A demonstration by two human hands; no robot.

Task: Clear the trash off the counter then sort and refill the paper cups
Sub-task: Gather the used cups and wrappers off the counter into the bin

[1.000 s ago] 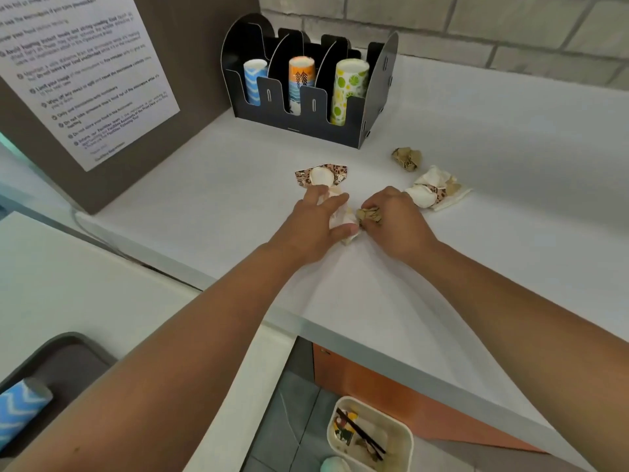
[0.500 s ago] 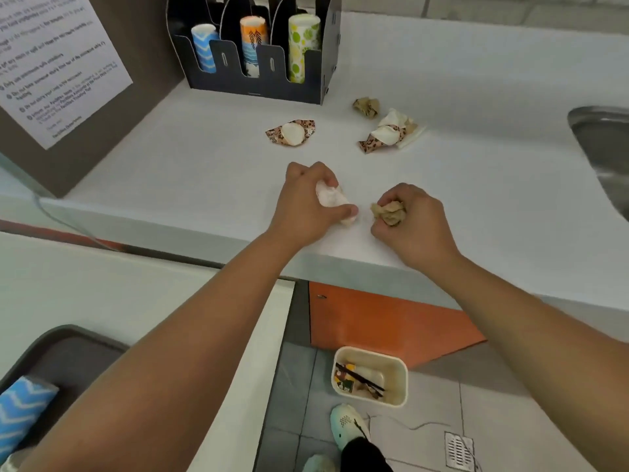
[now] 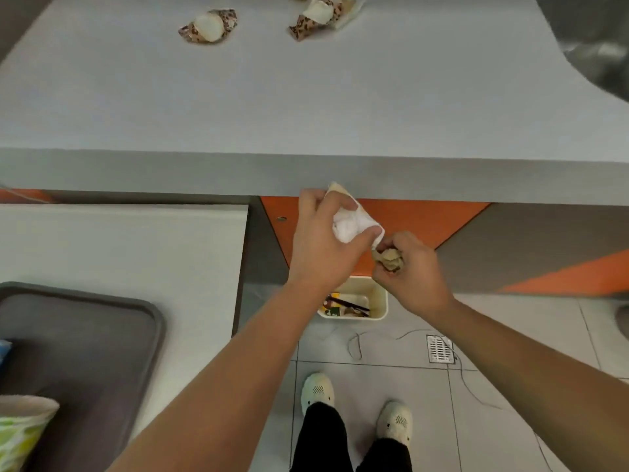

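Note:
My left hand [image 3: 323,243] grips a crumpled white napkin [image 3: 350,223] in front of the counter's edge, above the floor. Beside it, my right hand [image 3: 412,277] is closed on a brown crumpled paper ball [image 3: 388,257]. Both hands hang over a small cream trash bin [image 3: 379,301] on the floor that holds some rubbish. Two crushed patterned cups with white wads lie on the grey counter [image 3: 306,97]: one [image 3: 209,25] at the top left, another [image 3: 316,17] at the top middle. A green-patterned paper cup [image 3: 23,430] lies on the dark tray [image 3: 88,352] at the lower left.
A lower white table [image 3: 136,253] carries the tray on the left. A steel sink [image 3: 599,42] curves in at the top right. My two shoes [image 3: 354,407] stand on the tiled floor near a floor drain [image 3: 440,349] and a loose wire.
Both hands have lifted their trash off the counter and drawn back over the edge, above the bin. The view has tilted down, and the cup holder has left the frame.

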